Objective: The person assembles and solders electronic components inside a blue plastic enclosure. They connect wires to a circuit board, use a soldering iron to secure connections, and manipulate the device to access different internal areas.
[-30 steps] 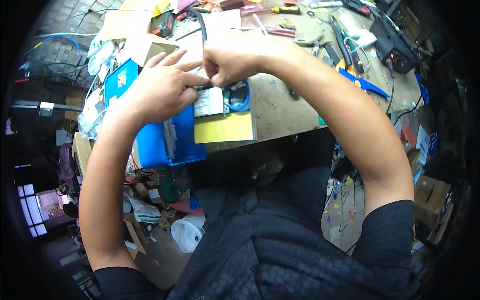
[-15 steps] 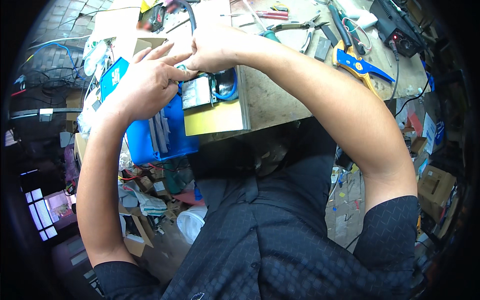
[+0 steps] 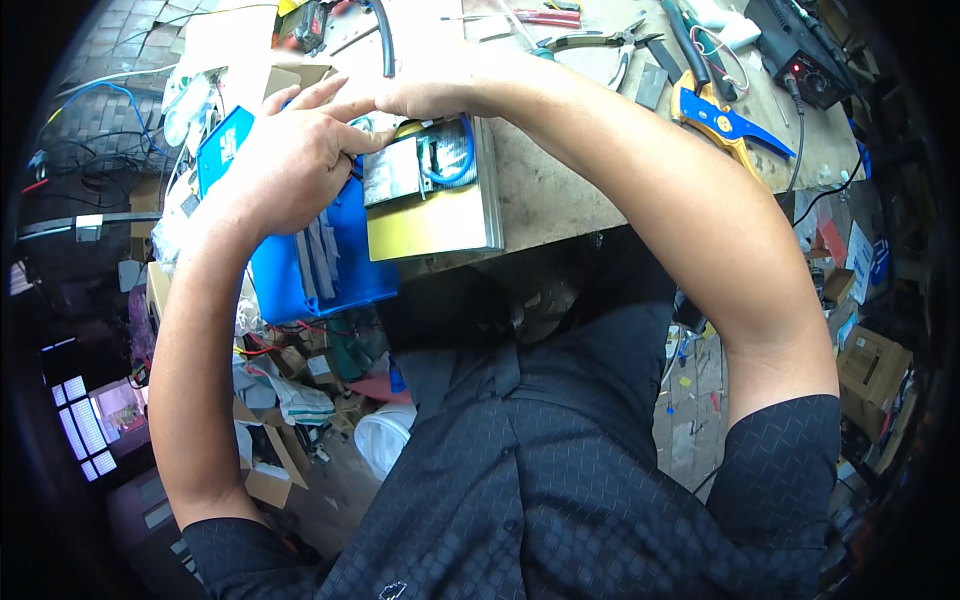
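Note:
Both my hands meet at the far left corner of a silver-wrapped module [image 3: 395, 172] with a blue wire [image 3: 470, 155] looped on its right side. The module lies on a yellow block [image 3: 432, 232] at the table's near edge. From the left, my left hand [image 3: 310, 160] reaches in, its outer fingers raised and spread, the nearest finger pressed in by the module's corner. My right hand [image 3: 430, 92] bends in from the right with curled fingers, partly washed out by glare. Whatever small thing lies between the fingertips is hidden. Below my left hand stands a blue box [image 3: 320, 270] holding pale strips.
On the worktable [image 3: 560, 200] lie pliers [image 3: 622, 60], a yellow-and-blue wire stripper [image 3: 725, 122], a grey block [image 3: 651, 88] and red-handled tools [image 3: 550, 18]. A black device with a knob [image 3: 805, 75] sits at the far right. Cardboard boxes [image 3: 872, 370] and a white bucket [image 3: 383, 440] stand on the floor.
The view has shifted slightly. My right hand has turned and drawn a little lower, showing the end of a black cable beyond it. My left hand keeps nearly the same pose.

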`<state>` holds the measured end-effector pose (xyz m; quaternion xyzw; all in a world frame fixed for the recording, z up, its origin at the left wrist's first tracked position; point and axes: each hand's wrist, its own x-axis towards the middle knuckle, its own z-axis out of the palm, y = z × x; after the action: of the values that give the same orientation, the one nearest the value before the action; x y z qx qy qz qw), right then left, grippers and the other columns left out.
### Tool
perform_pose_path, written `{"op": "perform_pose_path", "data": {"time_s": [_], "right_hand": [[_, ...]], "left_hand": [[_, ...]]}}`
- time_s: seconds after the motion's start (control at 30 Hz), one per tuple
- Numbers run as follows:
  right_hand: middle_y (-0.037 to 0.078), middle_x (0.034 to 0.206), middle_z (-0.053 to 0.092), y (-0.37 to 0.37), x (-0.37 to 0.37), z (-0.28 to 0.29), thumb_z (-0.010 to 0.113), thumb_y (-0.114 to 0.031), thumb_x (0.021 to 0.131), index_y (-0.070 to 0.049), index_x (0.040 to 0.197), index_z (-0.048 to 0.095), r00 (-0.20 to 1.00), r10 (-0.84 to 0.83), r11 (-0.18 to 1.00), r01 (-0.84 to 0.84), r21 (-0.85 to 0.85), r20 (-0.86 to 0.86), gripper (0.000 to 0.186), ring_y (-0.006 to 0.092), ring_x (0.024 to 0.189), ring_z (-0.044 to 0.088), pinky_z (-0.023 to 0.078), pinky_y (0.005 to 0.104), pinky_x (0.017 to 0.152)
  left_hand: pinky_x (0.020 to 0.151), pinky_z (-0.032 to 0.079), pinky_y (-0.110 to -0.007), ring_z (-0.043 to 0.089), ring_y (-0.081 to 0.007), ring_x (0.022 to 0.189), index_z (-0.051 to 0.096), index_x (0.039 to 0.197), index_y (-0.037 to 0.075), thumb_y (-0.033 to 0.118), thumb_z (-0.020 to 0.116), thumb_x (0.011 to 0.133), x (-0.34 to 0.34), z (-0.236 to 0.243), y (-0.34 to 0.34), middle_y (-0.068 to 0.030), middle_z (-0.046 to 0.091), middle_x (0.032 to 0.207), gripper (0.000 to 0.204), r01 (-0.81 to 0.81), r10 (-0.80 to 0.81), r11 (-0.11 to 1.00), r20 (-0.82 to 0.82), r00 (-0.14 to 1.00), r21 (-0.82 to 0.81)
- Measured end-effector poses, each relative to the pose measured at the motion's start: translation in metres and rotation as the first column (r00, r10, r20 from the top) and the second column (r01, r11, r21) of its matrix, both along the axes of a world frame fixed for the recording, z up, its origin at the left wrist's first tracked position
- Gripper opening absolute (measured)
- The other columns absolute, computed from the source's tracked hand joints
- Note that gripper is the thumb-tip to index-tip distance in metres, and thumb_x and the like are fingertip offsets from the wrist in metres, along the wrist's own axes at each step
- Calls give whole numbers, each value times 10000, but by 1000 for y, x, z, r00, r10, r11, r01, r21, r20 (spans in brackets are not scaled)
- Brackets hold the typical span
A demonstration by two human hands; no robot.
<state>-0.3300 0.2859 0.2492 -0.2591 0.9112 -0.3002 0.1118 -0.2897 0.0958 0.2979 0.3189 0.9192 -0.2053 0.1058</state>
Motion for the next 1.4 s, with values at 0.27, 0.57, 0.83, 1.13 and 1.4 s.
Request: {"op": "perform_pose_path", "data": {"time_s": [0.27,0.57,0.83,1.13,1.4], "right_hand": [[191,1180,754,-6,-14,-10,637,-472,1038,-71,1378,692,977,-34,988,64,-137,211,528,251,968,757,612,373,825],[279,1297,688,-15,-22,-31,681,-341,996,5,1383,663,876,-167,920,304,-247,453,519,316,1139,704,587,470,916],[345,1480,529,-12,-44,-51,574,-272,1004,3,1543,445,792,-57,949,233,-214,607,619,518,1284,590,496,721,1004],[438,1392,542,-6,-50,-48,506,-301,1041,60,1522,428,791,-96,983,170,-66,605,607,566,1229,621,545,702,975],[315,1056,721,-5,-44,-31,514,-188,1001,94,1256,639,858,-106,993,116,12,503,400,345,909,759,627,534,737]], "left_hand": [[1315,182,-526,350,-300,1567,781,1280,199,-32,533,882,-2,1,-1,-53,528,1602,523,-39,39,999,26,999,-9],[1304,193,-552,366,-304,1559,793,1241,184,-44,566,875,2,0,-2,-39,540,1594,487,-20,19,999,20,1000,49],[1300,210,-554,374,-296,1555,798,1233,213,-38,560,899,1,0,0,-9,553,1584,481,-14,13,998,14,1000,54],[1291,217,-575,366,-293,1559,793,1239,229,-37,570,898,1,3,3,7,561,1576,487,-32,32,999,12,999,9],[1292,212,-583,362,-284,1562,791,1242,236,-15,580,924,1,0,0,5,558,1577,456,-41,41,999,5,999,7]]}}
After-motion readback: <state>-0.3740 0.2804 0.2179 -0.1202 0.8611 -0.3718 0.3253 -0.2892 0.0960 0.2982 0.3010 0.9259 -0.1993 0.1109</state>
